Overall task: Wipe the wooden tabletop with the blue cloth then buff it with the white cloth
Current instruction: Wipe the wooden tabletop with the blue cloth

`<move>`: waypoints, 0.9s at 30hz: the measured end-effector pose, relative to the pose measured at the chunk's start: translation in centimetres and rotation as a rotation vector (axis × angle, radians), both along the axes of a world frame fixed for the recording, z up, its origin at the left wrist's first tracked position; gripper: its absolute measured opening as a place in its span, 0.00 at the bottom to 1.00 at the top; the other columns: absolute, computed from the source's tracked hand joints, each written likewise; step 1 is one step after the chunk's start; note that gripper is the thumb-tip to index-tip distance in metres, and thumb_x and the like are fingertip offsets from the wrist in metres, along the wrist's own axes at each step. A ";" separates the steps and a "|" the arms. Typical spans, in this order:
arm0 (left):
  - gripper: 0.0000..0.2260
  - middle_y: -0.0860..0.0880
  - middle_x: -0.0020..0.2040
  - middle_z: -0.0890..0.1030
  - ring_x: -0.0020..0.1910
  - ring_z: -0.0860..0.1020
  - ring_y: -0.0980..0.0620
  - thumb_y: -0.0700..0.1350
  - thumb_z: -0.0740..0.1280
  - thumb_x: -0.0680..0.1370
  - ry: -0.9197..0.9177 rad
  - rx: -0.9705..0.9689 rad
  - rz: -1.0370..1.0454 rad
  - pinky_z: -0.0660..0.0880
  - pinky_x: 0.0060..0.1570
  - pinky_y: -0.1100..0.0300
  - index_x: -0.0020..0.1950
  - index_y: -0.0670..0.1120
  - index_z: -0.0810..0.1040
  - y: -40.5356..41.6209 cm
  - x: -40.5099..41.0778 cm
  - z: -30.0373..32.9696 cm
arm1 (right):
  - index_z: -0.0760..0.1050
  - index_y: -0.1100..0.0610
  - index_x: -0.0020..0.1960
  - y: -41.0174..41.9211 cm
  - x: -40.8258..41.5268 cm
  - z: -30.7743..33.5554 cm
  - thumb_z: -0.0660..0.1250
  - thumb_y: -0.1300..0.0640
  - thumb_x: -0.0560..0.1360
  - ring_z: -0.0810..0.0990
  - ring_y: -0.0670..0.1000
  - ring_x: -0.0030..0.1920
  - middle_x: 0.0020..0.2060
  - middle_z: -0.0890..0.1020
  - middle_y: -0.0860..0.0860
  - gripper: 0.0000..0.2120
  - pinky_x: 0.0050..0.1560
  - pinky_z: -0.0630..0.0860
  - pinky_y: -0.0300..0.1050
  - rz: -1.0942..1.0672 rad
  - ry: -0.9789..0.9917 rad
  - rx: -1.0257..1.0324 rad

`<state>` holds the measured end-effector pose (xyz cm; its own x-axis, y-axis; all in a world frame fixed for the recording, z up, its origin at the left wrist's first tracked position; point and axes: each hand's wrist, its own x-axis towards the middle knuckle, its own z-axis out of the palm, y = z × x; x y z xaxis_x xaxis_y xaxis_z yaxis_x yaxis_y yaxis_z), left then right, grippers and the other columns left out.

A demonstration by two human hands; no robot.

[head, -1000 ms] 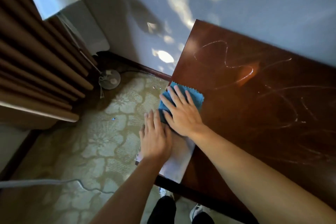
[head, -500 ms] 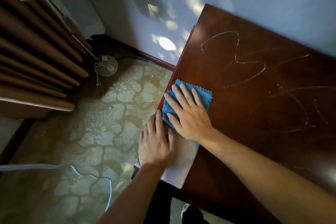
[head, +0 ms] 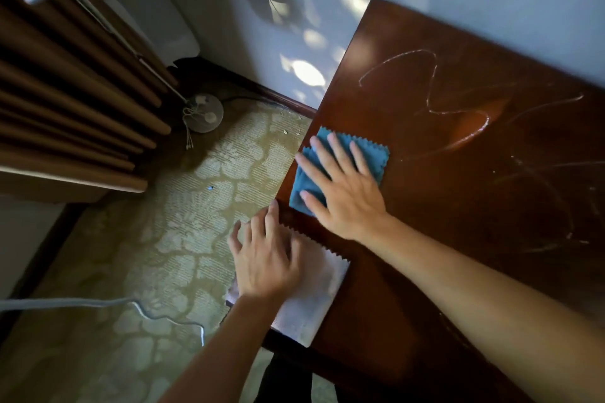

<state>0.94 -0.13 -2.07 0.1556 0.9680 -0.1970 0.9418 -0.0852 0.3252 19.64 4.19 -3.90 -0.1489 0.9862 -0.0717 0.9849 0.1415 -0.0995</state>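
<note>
Glossy wooden tabletop (head: 458, 239); soft blue cloth (head: 376, 157), white cloth (head: 317, 298).

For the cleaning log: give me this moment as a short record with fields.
surface: wooden tabletop, streaked with squiggly wet lines
blue cloth: flat near the table's left edge
right hand: palm down, fingers spread on the blue cloth
white cloth: at the near left corner, partly overhanging
left hand: flat on the white cloth
floor: patterned carpet, cable

The dark polished wooden tabletop (head: 458, 239) carries a blue cloth (head: 370, 154) at its left edge and a white cloth (head: 314, 301) nearer the corner, just apart. Pale streaks, perhaps wet smears, curl across the wood.
</note>
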 end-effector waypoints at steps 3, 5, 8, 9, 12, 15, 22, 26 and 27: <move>0.26 0.41 0.69 0.74 0.68 0.73 0.40 0.52 0.58 0.77 0.006 0.009 0.035 0.59 0.72 0.39 0.72 0.41 0.71 0.7 1.9 0.8 | 0.55 0.51 0.83 -1.0 1.4 0.0 0.52 0.35 0.81 0.50 0.56 0.83 0.83 0.57 0.52 0.35 0.81 0.50 0.61 0.122 0.005 -0.018; 0.27 0.40 0.76 0.68 0.75 0.67 0.40 0.51 0.58 0.78 -0.009 -0.002 0.050 0.56 0.75 0.41 0.75 0.41 0.69 1.2 4.1 1.0 | 0.52 0.52 0.84 1.9 3.9 0.4 0.50 0.35 0.81 0.50 0.54 0.83 0.83 0.56 0.51 0.37 0.82 0.48 0.59 0.089 -0.006 -0.039; 0.28 0.40 0.80 0.62 0.81 0.56 0.42 0.50 0.57 0.80 -0.048 0.025 0.095 0.51 0.76 0.44 0.78 0.42 0.65 2.4 8.0 0.7 | 0.51 0.53 0.84 9.2 8.4 1.0 0.45 0.34 0.80 0.48 0.53 0.83 0.83 0.55 0.50 0.37 0.82 0.45 0.57 -0.103 -0.013 -0.047; 0.28 0.40 0.81 0.60 0.81 0.54 0.42 0.51 0.56 0.80 -0.045 0.034 0.095 0.49 0.77 0.43 0.79 0.42 0.63 2.7 9.3 0.4 | 0.51 0.53 0.84 11.2 9.5 1.2 0.45 0.35 0.80 0.48 0.53 0.83 0.83 0.54 0.50 0.37 0.82 0.45 0.57 -0.144 -0.021 -0.050; 0.29 0.41 0.82 0.56 0.82 0.50 0.42 0.52 0.55 0.80 -0.040 0.038 0.160 0.46 0.77 0.41 0.80 0.43 0.61 3.7 12.6 -0.3 | 0.53 0.54 0.83 12.7 9.1 1.2 0.46 0.37 0.81 0.49 0.56 0.83 0.83 0.55 0.52 0.36 0.82 0.45 0.59 -0.193 -0.007 -0.028; 0.28 0.41 0.82 0.55 0.82 0.49 0.41 0.53 0.53 0.81 0.007 0.044 0.224 0.45 0.78 0.39 0.80 0.43 0.62 3.7 14.1 -0.8 | 0.55 0.54 0.83 7.9 6.7 1.0 0.48 0.40 0.82 0.51 0.57 0.83 0.83 0.56 0.53 0.33 0.81 0.48 0.61 0.016 0.004 -0.002; 0.29 0.38 0.81 0.59 0.81 0.54 0.39 0.54 0.54 0.82 0.138 0.132 0.180 0.52 0.77 0.37 0.80 0.42 0.62 3.4 13.9 -2.3 | 0.51 0.50 0.84 14.1 14.0 1.5 0.46 0.36 0.82 0.48 0.54 0.83 0.83 0.54 0.50 0.34 0.82 0.44 0.57 -0.023 -0.024 -0.061; 0.29 0.37 0.81 0.58 0.81 0.53 0.38 0.55 0.54 0.82 0.156 0.181 0.155 0.49 0.77 0.38 0.80 0.42 0.61 3.3 13.7 -3.1 | 0.48 0.51 0.84 18.9 17.9 1.2 0.44 0.37 0.83 0.45 0.55 0.83 0.84 0.51 0.50 0.33 0.82 0.43 0.58 -0.186 -0.063 -0.056; 0.29 0.37 0.81 0.58 0.81 0.53 0.38 0.55 0.54 0.82 0.161 0.181 0.158 0.50 0.77 0.38 0.80 0.42 0.61 3.4 13.7 -3.2 | 0.48 0.51 0.84 18.7 17.1 1.3 0.43 0.37 0.83 0.45 0.55 0.83 0.84 0.51 0.50 0.34 0.82 0.43 0.59 -0.205 -0.047 -0.052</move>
<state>14.66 3.25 -5.29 -0.0195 0.9994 -0.0288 0.9862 0.0240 0.1637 36.78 22.93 -2.62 0.0596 0.9903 -0.1258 0.9963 -0.0669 -0.0545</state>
